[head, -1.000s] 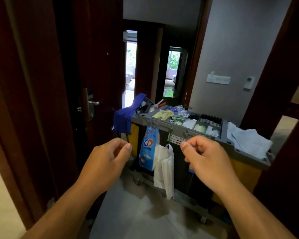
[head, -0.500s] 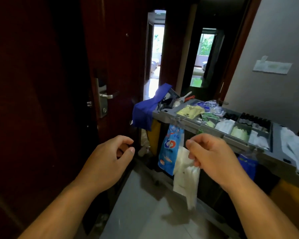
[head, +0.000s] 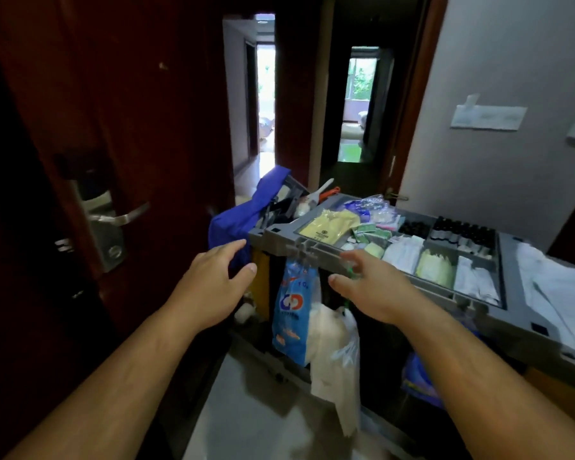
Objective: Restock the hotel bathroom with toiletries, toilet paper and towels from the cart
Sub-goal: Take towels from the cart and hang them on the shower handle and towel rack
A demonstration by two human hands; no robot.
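Dark red wood closes your left side, where the door stands, and a grey wall closes your right. Your cart stands just ahead. Its grey top tray holds a yellow packet, dark bottles and white packets in separate compartments, and white towels lie at its right end. A blue cloth drapes the far corner. A blue bag and a white plastic bag hang from the front rim. Half a second ago your hands were curled. Now your left hand and right hand are spread, holding nothing, at that rim. Pale floor lies open between door and cart.
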